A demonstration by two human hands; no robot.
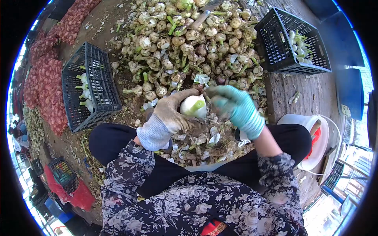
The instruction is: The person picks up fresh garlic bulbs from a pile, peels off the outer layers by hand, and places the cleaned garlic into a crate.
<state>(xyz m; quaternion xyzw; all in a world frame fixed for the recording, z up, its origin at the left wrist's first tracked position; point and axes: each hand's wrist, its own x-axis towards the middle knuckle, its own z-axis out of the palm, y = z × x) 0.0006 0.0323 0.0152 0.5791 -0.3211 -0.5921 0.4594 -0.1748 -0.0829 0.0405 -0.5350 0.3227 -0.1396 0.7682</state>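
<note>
My left hand (172, 112), in a beige and white glove, is wrapped round a peeled white onion (193, 107) with a pale green patch facing me. Just to the right is my right hand (236, 106) in a teal glove. Its fingers are smeared by motion, so I cannot make out whether they hold anything. A brown root-like tuft shows at the far side of the onion, between the two hands. Beyond them lies a large heap of unpeeled onions (193, 47), many with stubby green stems. Dry peelings (201, 143) litter the ground between my knees.
Black plastic crates stand left (75, 110) and right (281, 59), each with peeled white bulbs inside. A white bucket (293, 120) near my right knee holds a wooden handle and something red. Red mesh sacks (53, 94) line the far left. A wooden board (283, 92) lies at right.
</note>
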